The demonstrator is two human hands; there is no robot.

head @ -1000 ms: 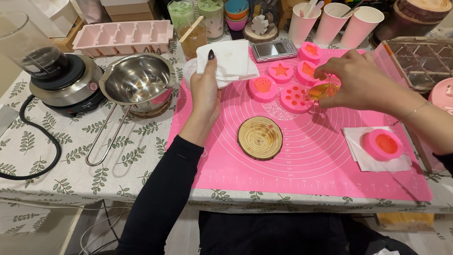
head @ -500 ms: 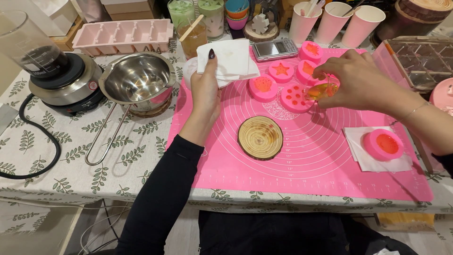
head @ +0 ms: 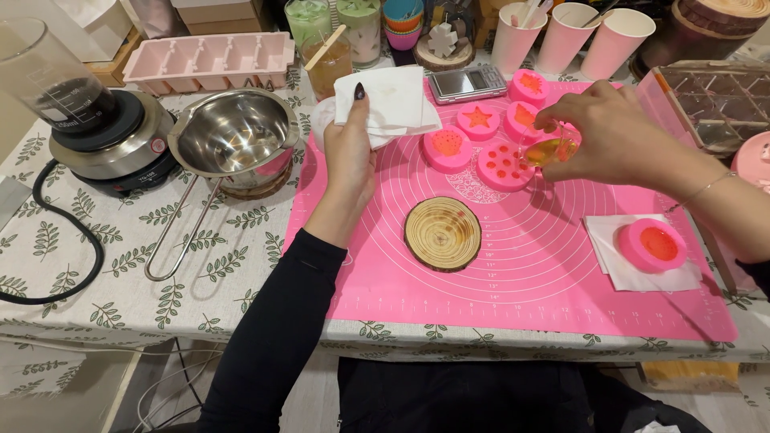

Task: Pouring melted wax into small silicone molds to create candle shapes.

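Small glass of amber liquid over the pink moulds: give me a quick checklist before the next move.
1. Right hand grips the small glass: ok.
2. Glass sits above the round many-holed mould: ok.
3. Left hand rests on the white folded tissue, apart from the moulds: ok.
4. Spills on the pink mat: none seen, ok.
5. How full the mould holes are: cannot tell.
6. Wooden disc lies apart from both hands: ok.
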